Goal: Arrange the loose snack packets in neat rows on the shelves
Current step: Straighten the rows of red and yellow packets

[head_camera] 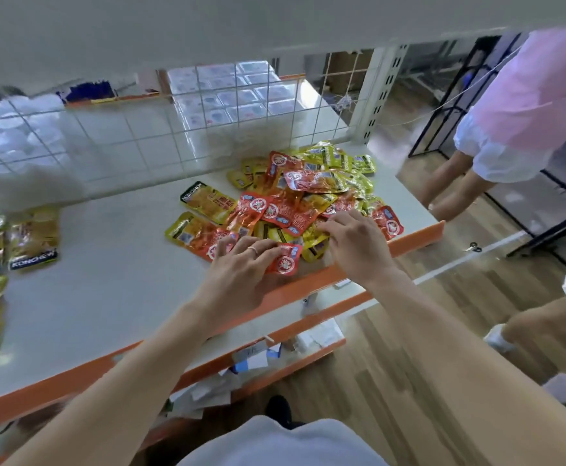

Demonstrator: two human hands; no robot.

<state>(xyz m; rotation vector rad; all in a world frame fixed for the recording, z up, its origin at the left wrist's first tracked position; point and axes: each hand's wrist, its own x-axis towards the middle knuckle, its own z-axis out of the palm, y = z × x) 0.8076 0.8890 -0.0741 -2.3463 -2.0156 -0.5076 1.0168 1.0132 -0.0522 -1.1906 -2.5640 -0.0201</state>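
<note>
Now the left hand (241, 267) lies flat, fingers apart, on a red packet (286, 263) at the shelf (107, 270) edge. Beside it the right hand (359, 247) curls into the pile of snack packets (303, 193); I cannot tell if it pinches one. Best pick one packet, then lay it straight in a row.

On my right someone in a pink top (527, 105) stands on the wooden floor (409, 331); scissors (474, 247) lie there near a black frame (543, 237).
</note>
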